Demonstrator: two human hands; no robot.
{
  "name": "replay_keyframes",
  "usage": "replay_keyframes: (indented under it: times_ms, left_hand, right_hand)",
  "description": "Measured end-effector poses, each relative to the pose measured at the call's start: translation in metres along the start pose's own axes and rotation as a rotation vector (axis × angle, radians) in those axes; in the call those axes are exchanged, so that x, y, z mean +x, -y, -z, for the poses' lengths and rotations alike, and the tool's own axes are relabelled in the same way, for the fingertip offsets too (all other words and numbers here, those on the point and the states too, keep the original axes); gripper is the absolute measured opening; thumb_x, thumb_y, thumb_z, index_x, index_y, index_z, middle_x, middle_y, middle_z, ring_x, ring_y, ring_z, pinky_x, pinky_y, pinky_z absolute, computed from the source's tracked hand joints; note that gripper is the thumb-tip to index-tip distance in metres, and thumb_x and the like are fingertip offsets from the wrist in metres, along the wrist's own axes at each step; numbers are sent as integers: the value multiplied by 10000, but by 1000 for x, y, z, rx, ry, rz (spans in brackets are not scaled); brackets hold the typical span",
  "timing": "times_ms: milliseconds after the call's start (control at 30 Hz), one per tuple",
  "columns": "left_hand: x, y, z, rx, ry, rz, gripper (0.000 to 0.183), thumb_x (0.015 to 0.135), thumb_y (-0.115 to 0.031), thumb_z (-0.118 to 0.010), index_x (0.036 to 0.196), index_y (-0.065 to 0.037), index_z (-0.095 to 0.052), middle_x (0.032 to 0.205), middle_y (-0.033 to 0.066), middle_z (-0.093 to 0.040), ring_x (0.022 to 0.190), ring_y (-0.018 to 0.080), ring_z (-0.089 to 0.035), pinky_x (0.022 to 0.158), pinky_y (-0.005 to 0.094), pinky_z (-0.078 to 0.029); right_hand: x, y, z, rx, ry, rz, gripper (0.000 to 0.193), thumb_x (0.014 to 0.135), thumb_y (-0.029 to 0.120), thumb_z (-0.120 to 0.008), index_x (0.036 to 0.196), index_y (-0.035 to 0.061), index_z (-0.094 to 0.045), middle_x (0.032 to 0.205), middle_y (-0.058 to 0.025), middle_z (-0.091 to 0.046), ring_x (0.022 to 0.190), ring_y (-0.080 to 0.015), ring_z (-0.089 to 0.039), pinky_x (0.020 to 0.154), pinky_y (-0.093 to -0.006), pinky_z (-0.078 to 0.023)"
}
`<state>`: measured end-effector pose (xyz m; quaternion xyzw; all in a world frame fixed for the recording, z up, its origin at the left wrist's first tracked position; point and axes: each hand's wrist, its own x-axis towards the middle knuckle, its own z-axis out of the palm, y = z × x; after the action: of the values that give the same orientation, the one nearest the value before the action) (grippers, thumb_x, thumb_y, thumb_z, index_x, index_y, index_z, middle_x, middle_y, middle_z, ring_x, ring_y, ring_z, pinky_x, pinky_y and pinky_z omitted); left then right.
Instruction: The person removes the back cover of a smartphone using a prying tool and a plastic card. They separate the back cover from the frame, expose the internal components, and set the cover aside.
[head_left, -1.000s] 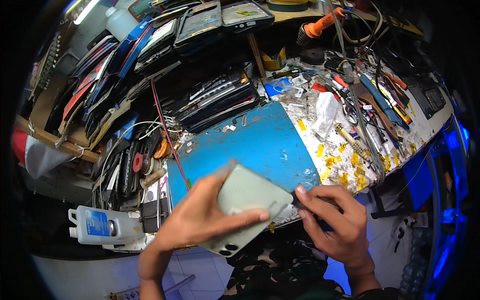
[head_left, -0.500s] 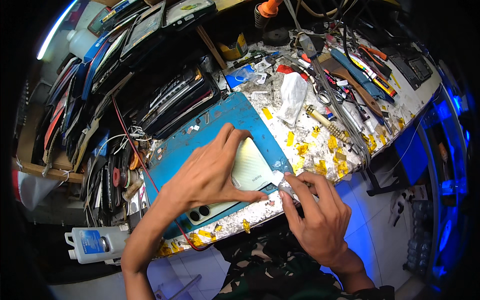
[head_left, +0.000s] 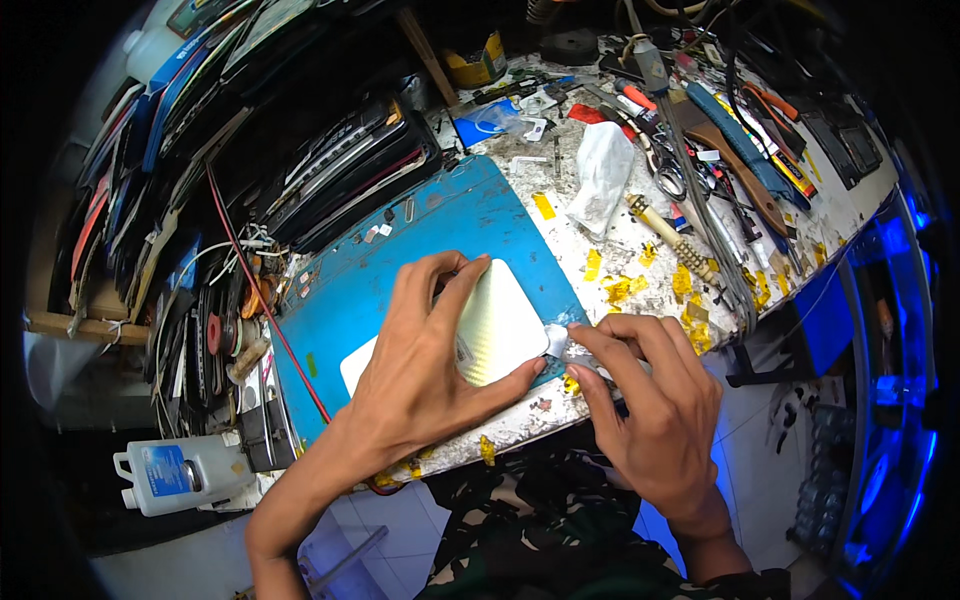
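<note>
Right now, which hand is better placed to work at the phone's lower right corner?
Probably the right hand: it sits at that corner, beside a small pale piece, while the left hand spans the phone.

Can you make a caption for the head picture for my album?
Left hand grips a pale phone on a blue mat; right hand pinches a thin piece near the phone's corner.
</note>
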<state>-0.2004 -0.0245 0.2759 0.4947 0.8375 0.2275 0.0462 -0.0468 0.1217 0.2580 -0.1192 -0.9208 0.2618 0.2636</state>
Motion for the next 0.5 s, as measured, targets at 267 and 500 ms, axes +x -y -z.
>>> replay_keyframes:
  times_ms: [267, 500]
  left_hand:
    - [4, 0, -3, 69, -47, -85, 760, 684, -361, -853, 1194, 121, -562, 1139, 257, -548, 1032, 377, -561, 891, 439, -491]
    - [1, 0, -8, 213, -37, -135, 749, 701, -315, -825, 1247, 102, -526, 1177, 260, -526, 1040, 395, -554, 892, 453, -489]
  right_hand:
    - [0, -9, -1, 12, 7, 49, 266, 783, 84, -744, 1045, 64, -706, 943, -10, -605, 776, -188, -597, 571, -324, -491]
    - [-3, -6, 1, 71, 39, -31, 277, 790, 96, -749, 1055, 34, -701, 919, -39, -585, 780, -175, -605, 549, -288, -508]
